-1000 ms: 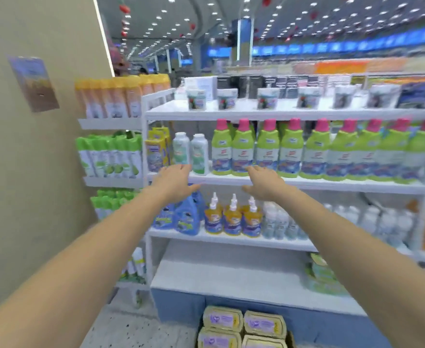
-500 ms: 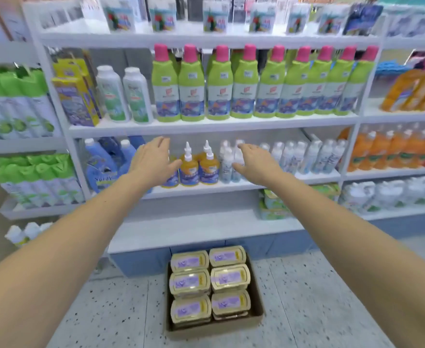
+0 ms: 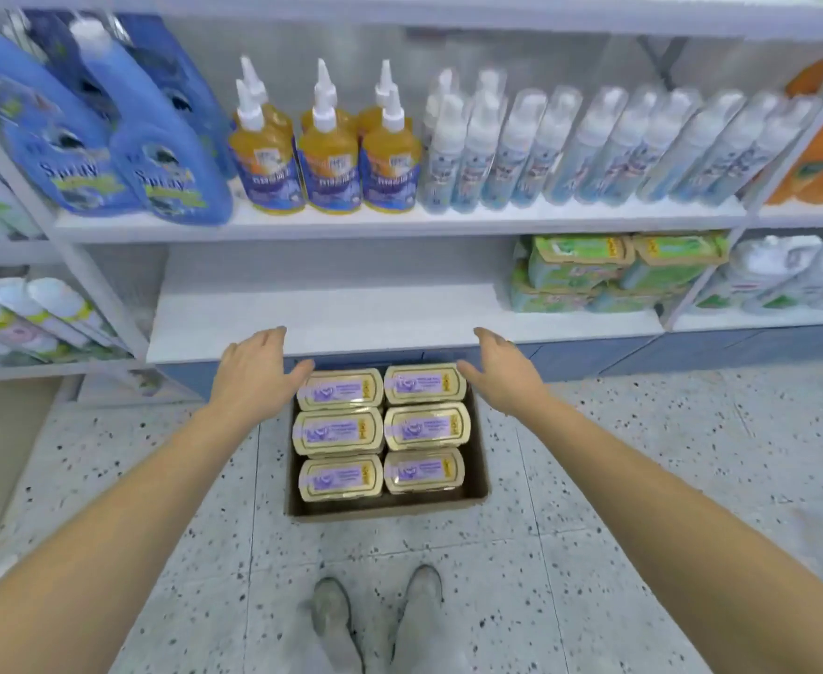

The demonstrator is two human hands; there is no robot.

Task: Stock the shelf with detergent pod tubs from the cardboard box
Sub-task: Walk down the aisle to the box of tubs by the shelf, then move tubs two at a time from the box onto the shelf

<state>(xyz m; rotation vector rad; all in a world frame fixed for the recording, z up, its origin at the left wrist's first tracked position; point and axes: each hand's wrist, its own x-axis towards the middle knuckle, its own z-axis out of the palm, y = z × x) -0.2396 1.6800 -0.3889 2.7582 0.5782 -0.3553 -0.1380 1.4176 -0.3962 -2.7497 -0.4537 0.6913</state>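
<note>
Tubs (image 3: 381, 432), six cream ones with purple labels, sit two by three in the cardboard box (image 3: 390, 505) on the floor below the bottom shelf (image 3: 331, 318). Left hand (image 3: 253, 374) and right hand (image 3: 504, 374) hover either side of the far row, fingers loosely spread, holding nothing.

One head-worn wide-angle view. It faces forward and steeply down, straight over the person's shoes (image 3: 375, 620) at 6 o'clock. Mid-frame the cardboard box (image 3: 390, 508) sits on the floor (image 3: 594, 479), near; low shelf (image 3: 326, 318) just beyond toward 12 o'clock. From 7 o'clock the left forearm (image 3: 147, 488) crosses the frame, right forearm (image 3: 642, 479) from 5. The upper shelf rows (image 3: 399, 223) fill the top edge, bent outward by the lens.
</note>
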